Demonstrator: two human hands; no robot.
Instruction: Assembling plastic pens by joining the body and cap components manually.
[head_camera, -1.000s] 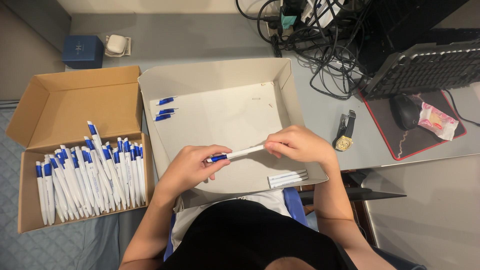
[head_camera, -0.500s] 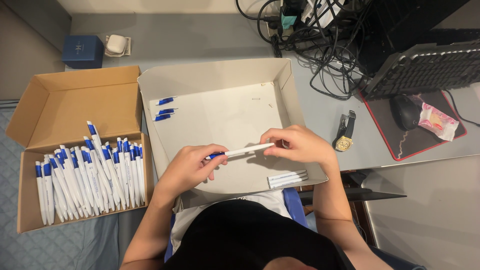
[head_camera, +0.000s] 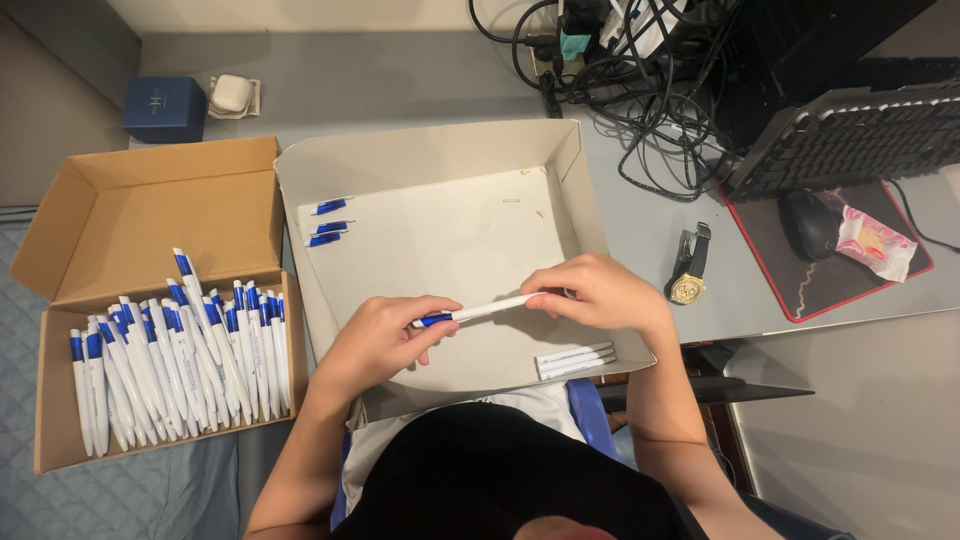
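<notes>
Over the near half of a shallow pale grey tray (head_camera: 440, 150), both my hands hold one white pen with a blue end (head_camera: 480, 311). My left hand (head_camera: 375, 345) pinches the blue end, and my right hand (head_camera: 595, 293) grips the white barrel's other end. Three loose blue pen parts (head_camera: 328, 222) lie at the tray's far left. Two white pen barrels (head_camera: 575, 359) rest at its near right, just below my right hand. A brown cardboard box (head_camera: 150, 210) to my left holds several finished white-and-blue pens (head_camera: 170, 355).
A wristwatch (head_camera: 688, 268) lies on the grey desk right of the tray. Further right are a black mouse (head_camera: 808, 224) on a red-edged mat, a pink wrapped snack (head_camera: 876, 243) and a keyboard (head_camera: 850, 135). Tangled cables (head_camera: 620, 50) sit behind; a blue box (head_camera: 165, 108) stands far left.
The pen has tilted slightly and my hands have shifted a little along it; nothing else has moved.
</notes>
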